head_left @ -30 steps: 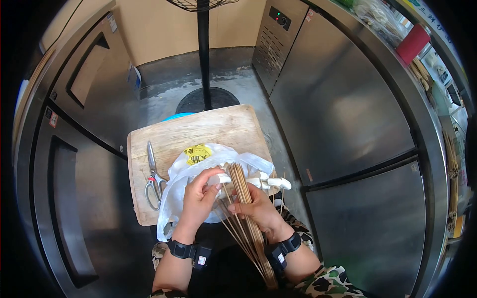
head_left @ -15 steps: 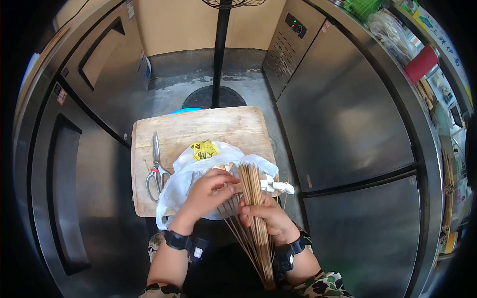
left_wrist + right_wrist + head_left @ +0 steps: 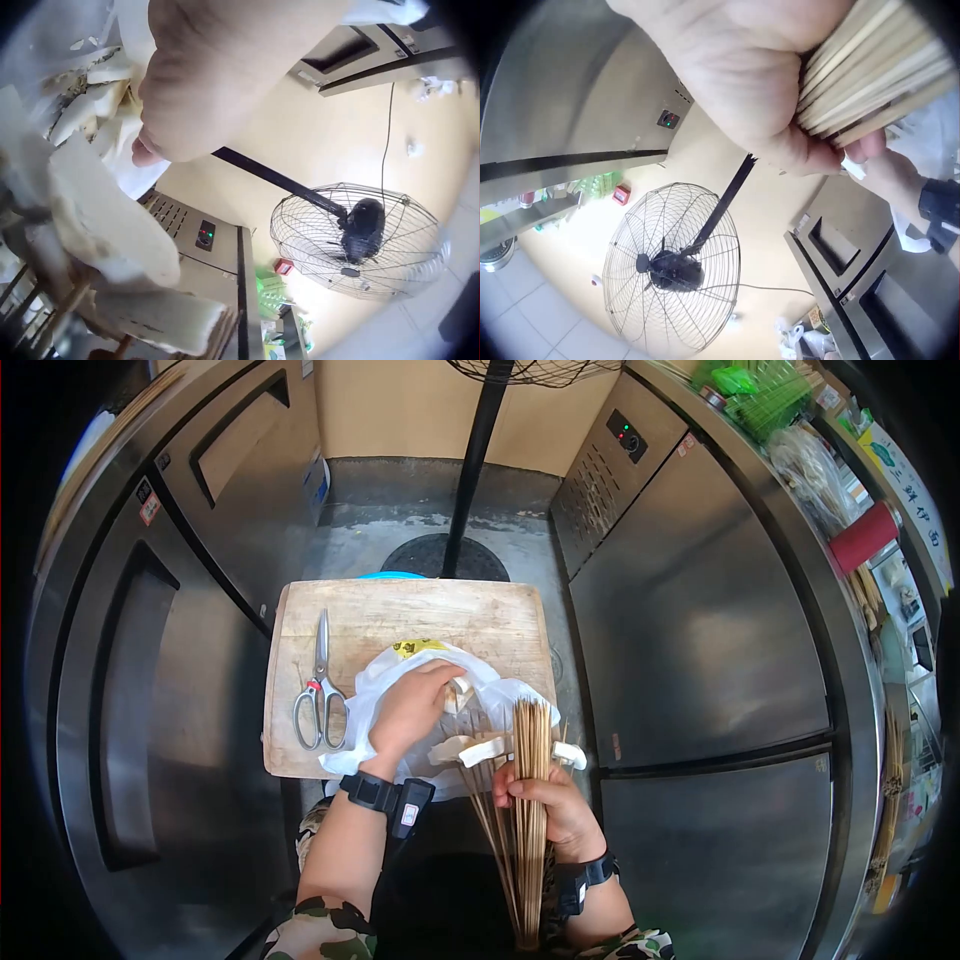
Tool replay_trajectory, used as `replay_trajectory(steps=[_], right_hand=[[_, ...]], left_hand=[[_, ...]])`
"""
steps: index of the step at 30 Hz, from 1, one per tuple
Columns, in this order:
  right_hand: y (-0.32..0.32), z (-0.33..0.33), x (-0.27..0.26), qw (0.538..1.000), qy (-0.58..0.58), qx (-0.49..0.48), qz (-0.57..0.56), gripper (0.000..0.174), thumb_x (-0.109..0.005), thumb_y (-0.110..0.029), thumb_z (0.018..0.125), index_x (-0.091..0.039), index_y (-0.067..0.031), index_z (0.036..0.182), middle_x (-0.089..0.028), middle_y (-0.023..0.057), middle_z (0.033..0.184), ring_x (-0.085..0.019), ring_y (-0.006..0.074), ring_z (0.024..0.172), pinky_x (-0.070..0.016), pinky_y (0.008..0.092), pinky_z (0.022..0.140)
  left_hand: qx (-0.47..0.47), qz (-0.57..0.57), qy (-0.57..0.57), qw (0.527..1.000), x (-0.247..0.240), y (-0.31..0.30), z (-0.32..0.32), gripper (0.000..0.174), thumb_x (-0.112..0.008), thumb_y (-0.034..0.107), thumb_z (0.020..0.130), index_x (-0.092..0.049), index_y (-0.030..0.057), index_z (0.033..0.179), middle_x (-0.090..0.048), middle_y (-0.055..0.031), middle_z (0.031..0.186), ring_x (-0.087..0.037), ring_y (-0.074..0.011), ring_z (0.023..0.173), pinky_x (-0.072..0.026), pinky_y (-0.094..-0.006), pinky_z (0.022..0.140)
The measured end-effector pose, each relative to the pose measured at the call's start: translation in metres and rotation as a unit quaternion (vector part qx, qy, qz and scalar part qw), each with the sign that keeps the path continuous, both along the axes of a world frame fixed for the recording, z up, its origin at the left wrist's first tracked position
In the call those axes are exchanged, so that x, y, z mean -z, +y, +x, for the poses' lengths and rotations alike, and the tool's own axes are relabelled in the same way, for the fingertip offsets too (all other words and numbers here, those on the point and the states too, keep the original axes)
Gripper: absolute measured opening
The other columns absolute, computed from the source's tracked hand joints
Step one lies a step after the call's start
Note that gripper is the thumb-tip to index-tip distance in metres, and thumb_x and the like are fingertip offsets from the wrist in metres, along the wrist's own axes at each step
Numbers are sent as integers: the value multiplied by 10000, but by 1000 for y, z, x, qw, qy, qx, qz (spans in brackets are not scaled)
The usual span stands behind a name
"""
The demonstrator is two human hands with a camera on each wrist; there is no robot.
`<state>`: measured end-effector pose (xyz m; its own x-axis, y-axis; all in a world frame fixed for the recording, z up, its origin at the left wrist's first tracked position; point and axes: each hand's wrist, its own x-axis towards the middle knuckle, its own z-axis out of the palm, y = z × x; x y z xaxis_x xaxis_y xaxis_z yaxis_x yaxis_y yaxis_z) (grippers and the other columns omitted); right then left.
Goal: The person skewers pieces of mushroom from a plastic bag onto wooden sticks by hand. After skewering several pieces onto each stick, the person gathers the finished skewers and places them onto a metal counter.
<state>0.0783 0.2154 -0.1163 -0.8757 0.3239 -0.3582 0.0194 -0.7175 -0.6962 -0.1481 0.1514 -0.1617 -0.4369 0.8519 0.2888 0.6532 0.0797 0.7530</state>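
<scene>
My right hand [image 3: 550, 810] grips a thick bundle of thin wooden skewers [image 3: 532, 760], held upright; the right wrist view shows its fingers curled round the skewers [image 3: 877, 67]. Beside the bundle, several skewers fan out with white pieces [image 3: 483, 750] on their upper ends. My left hand [image 3: 408, 710] reaches over the white plastic bag [image 3: 375, 685], fingers loosely bent at a pale piece [image 3: 457, 696] in its opening. In the left wrist view, the hand [image 3: 217, 82] is above cut pale pieces [image 3: 90, 112], its fingertips mostly hidden.
Scissors [image 3: 321, 690] lie on the left of the wooden board [image 3: 450, 605]. Behind it stands a fan on a black pole [image 3: 475, 480]. Steel cabinets [image 3: 700, 620] flank both sides, and a red cylinder [image 3: 865, 538] is on the right counter.
My left hand has left the skewer tips and moved up and forward to the bag opening. The skewer bundle in my right hand stands more upright. The head view has shifted.
</scene>
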Motion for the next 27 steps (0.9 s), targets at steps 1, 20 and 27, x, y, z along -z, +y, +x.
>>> replay_trajectory(steps=[1, 20, 27], right_hand=[[0, 1, -1, 1000, -1, 1, 1, 100, -606, -43, 768, -599, -25, 866, -607, 90, 865, -582, 171, 773, -449, 278, 716], [-9, -5, 3, 998, -43, -15, 51, 159, -647, -47, 803, -607, -44, 957, -587, -17, 813, -533, 61, 722, -430, 199, 660], [-19, -22, 1, 997, -59, 1, 55, 176, -680, -22, 788, -604, -55, 943, -600, -17, 791, -550, 61, 689, -442, 200, 628]], left_hand=[[0, -9, 18, 1000, 0, 3, 3, 286, -536, 5, 777, -630, 65, 1040, -621, -125, 1042, -584, -326, 928, -469, -387, 802], [-94, 58, -285, 952, -24, 6, 12, 235, -517, 184, 928, -546, 53, 1121, -632, -122, 876, -646, -238, 782, -510, -328, 668], [63, 102, -564, 817, -46, -24, 12, 350, -569, 98, 896, -477, 47, 1230, -606, -81, 1057, -625, -169, 900, -526, -295, 782]])
